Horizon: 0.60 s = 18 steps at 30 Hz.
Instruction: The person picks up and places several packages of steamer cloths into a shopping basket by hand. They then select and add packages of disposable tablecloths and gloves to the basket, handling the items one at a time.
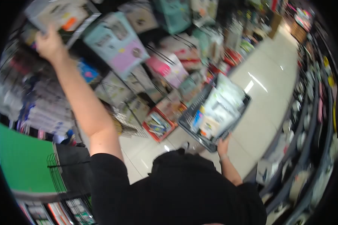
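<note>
Boxes (116,43) sit up high on the shelf (82,28). The left hand (49,43) reaches up and touches one; I cannot tell its grip. The right hand (223,147) holds the full basket (214,112) low by the floor (266,82).

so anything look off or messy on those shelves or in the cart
Nothing clearly stands out. The left hand reaches up to a boxed item on the shelf rack, and the right hand holds the dark basket, piled high with packets. The tilt of the boxes looks like lens distortion and blur, not disorder.
</note>
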Tool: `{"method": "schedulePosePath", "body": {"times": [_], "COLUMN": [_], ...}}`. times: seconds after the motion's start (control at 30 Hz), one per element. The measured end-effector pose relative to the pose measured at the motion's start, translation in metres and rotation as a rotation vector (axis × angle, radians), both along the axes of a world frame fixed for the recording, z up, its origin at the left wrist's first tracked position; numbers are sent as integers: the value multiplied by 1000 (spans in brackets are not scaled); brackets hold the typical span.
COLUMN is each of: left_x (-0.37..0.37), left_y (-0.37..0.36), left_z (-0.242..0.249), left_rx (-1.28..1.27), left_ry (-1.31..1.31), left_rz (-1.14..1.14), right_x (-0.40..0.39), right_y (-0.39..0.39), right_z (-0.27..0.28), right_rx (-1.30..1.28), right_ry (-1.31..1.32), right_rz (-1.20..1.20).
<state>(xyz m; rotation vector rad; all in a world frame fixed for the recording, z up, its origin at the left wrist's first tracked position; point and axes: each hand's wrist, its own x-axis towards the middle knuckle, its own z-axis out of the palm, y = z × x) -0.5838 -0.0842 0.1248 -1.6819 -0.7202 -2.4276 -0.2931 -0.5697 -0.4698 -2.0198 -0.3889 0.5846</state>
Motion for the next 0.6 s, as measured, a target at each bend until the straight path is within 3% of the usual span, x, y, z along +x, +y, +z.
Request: {"method": "schedulePosePath", "body": {"times": [0.07,0.1,0.17,0.23,0.27,0.33,0.37,0.4,0.43,0.53,0.6], "left_x": [26,33,63,84,99,115,124,122,118,100,89], "left_y": [-48,-63,-113,-141,-151,-173,-198,-197,-212,-238,-249], "left_z": [-24,-43,-90,-147,-183,-257,-311,-359,-377,-412,-409], "left_rx": [66,81,50,-16,-118,-455,-776,-790,-951,-756,-860], "left_ry": [10,3,13,182,178,452,668,732,885,1189,1251], "left_rz": [46,104,-65,-1,-147,-176,-457,-535,-585,-814,-854], "right_x": [-1,2,2,-5,-5,-4,2,8,16,35,53], "right_y": [4,2,2,7,7,12,18,25,33,62,84], "right_z": [11,-38,-17,-14,-16,-2,11,10,9,16,8], "right_rx": [-105,-62,-260,-534,-513,-492,-341,-300,-257,-218,-193], "right_ry": [45,-253,-138,-462,-542,-692,-683,-565,-449,-385,-439], "right_rz": [-41,-90,-73,-115,-118,-97,-35,-11,15,-50,-70]}}
